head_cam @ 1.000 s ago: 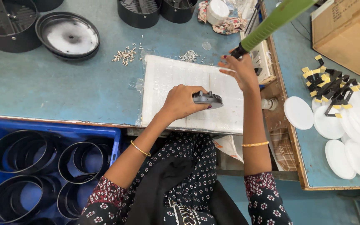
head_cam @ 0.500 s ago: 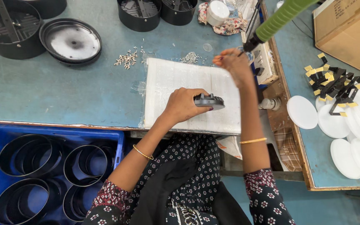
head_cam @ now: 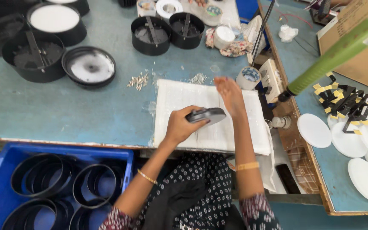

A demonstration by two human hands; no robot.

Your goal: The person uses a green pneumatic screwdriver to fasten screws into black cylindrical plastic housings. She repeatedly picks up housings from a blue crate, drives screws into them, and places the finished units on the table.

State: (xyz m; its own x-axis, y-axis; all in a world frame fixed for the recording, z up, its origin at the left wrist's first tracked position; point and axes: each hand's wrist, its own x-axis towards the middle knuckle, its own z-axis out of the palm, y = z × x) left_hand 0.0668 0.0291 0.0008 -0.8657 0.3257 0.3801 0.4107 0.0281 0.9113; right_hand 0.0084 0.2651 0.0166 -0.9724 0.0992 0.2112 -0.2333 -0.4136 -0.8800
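Observation:
My left hand (head_cam: 183, 125) grips a small dark grey round part (head_cam: 207, 115) and holds it on a white foam pad (head_cam: 179, 96) at the table's near edge. My right hand (head_cam: 231, 93) is stretched over the far half of the pad with its fingers out flat and nothing seen in them. It is slightly blurred. A green powered screwdriver (head_cam: 333, 55) hangs slanted at the right, its tip to the right of my right hand and apart from it.
A blue crate (head_cam: 1, 187) of black rings sits at lower left. Black round housings (head_cam: 35, 57) and a dish with a white disc (head_cam: 89, 67) stand at the back. Small screws (head_cam: 139, 80), a tape roll (head_cam: 248, 76), white discs (head_cam: 314, 130) and black clips (head_cam: 348, 102) lie around.
My right hand has drawn away from the green screwdriver's tip and now lies over the pad. The view has tilted up the table. My left hand still holds the part.

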